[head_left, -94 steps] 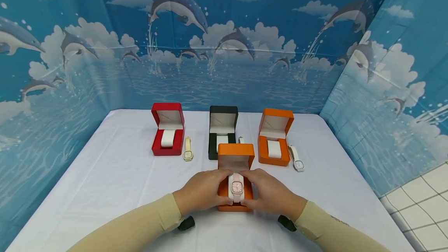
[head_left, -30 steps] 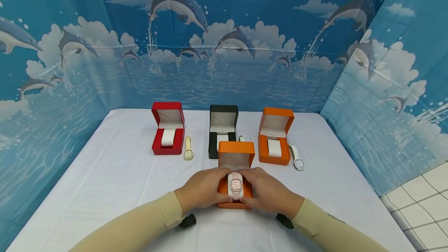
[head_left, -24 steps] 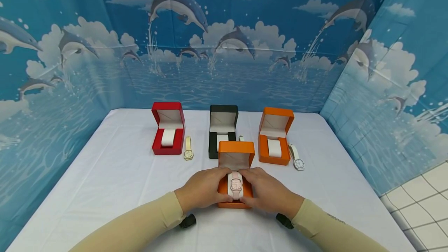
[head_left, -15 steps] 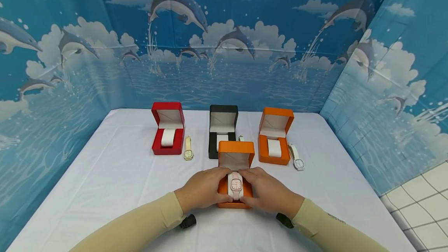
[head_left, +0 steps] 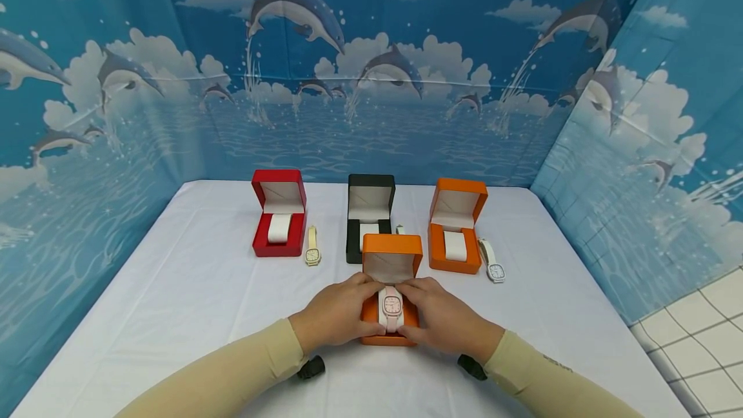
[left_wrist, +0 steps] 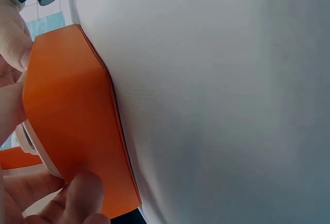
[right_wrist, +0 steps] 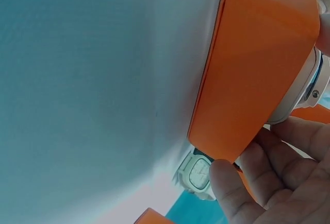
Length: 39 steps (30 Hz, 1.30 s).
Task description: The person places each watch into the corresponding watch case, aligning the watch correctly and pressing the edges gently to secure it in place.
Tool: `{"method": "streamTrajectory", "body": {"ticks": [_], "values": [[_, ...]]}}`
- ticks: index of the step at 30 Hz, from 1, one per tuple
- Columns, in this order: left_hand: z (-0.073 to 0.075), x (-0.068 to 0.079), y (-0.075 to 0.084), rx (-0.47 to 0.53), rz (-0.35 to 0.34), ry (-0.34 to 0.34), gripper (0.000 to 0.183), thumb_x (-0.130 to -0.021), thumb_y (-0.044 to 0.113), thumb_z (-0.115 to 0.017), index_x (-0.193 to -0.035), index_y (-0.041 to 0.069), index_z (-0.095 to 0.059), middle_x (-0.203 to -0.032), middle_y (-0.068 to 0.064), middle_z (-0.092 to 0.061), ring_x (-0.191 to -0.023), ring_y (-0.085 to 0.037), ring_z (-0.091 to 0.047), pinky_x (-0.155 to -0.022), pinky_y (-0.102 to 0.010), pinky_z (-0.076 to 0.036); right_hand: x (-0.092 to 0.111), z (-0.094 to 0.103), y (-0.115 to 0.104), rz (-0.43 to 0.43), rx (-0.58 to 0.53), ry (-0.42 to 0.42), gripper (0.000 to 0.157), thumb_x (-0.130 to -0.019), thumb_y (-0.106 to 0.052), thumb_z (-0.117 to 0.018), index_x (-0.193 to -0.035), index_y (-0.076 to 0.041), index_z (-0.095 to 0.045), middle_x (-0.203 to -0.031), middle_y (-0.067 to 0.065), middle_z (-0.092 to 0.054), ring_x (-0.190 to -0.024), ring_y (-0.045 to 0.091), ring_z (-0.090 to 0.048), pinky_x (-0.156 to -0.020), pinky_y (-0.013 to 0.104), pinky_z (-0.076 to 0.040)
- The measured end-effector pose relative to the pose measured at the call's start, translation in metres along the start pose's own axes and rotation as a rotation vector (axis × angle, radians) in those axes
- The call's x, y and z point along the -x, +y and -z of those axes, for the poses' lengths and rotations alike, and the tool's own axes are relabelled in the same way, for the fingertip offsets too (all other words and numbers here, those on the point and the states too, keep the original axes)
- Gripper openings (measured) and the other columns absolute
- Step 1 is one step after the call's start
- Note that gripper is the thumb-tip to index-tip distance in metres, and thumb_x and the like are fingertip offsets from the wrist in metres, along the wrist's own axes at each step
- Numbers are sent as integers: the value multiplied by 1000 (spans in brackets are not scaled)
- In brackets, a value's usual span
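Note:
In the middle of the head view stands an orange watch box, lid raised. A pink watch is strapped round a white cushion inside it. My left hand and right hand grip the cushion from either side, thumbs at the near end, fingers at the far end. In the left wrist view my left hand's fingers curl against the orange side wall. The right wrist view has my right hand at the far end of the cushion, which stands above the box's edge.
Behind stand three open boxes with white cushions: red, black and orange. A gold watch lies by the red one, a white watch by the orange one. Another watch is partly hidden by the front box.
My left hand's fingers at the far end of the cushion have lifted slightly over the last half second. The right hand, the box and the other watches look unchanged.

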<state>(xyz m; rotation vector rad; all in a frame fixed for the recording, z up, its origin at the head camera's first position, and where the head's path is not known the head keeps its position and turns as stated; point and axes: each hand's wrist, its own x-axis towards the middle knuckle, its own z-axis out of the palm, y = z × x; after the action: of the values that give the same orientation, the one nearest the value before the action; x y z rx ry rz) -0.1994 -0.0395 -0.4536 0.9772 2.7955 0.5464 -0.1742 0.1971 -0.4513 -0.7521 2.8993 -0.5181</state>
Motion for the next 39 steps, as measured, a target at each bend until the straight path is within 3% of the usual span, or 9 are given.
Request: {"method": "streamTrajectory", "body": {"ticks": [8, 15, 39], "values": [[3, 0, 0, -22, 2, -14, 75, -88, 58, -80, -150, 22, -58, -136, 0, -58, -108, -13, -64, -100, -36, -58, 1, 0, 3, 3, 22, 2, 74, -91, -45, -81, -150, -7, -58, -149, 8, -57, -135, 23, -53, -113, 45, -52], [6, -1, 0, -18, -12, 18, 65, -89, 54, -81, -141, 20, -65, -126, 2, -59, -103, -10, -62, -96, -33, -59, -1, -1, 5, -11, 35, -1, 72, -91, -46, -81, -150, -10, -59, -150, 6, -57, -136, 23, -53, -113, 45, -52], [3, -2, -1, -14, 34, -1, 64, -88, 54, -81, -140, 20, -67, -121, 2, -60, -96, -9, -60, -92, -31, -58, -1, 2, 2, -24, 56, 10, 62, -92, -41, -80, -145, -12, -64, -143, 4, -62, -132, 24, -54, -112, 44, -53]]}}
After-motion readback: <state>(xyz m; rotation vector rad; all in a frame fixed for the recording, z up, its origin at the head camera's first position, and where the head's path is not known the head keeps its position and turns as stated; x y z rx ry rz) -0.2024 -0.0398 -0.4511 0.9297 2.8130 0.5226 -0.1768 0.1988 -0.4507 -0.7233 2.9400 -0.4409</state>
